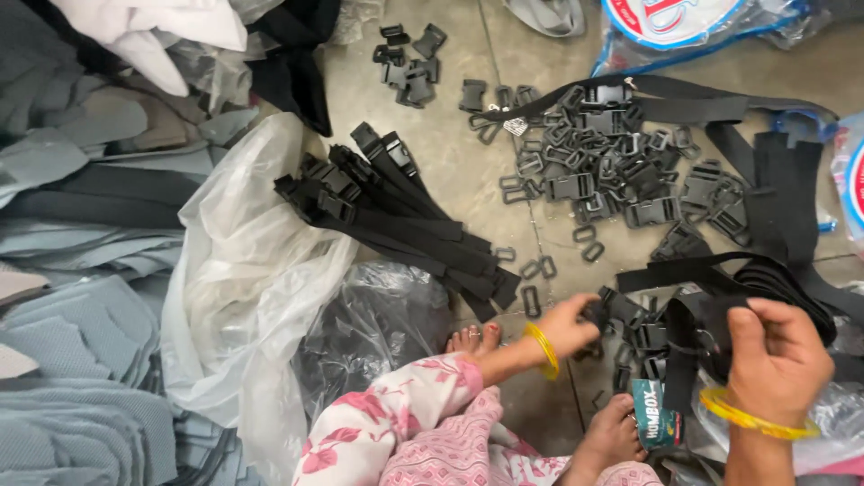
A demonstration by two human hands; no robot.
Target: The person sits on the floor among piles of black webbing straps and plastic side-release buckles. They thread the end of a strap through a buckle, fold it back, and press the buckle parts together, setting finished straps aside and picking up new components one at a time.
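Observation:
My left hand, with a yellow bangle at the wrist, reaches out and grips a small black plastic buckle at the end of a black webbing strap. My right hand, also wearing a yellow bangle, holds a bundle of the same black strap nearer to me. A heap of loose black buckles and rings lies on the tiled floor beyond my hands. A row of finished straps with buckles fitted lies to the left of it.
Clear plastic bags and grey fabric pieces cover the left side. A second small buckle pile sits at the top. My bare feet and pink floral clothing are below. A small printed box stands near my right foot.

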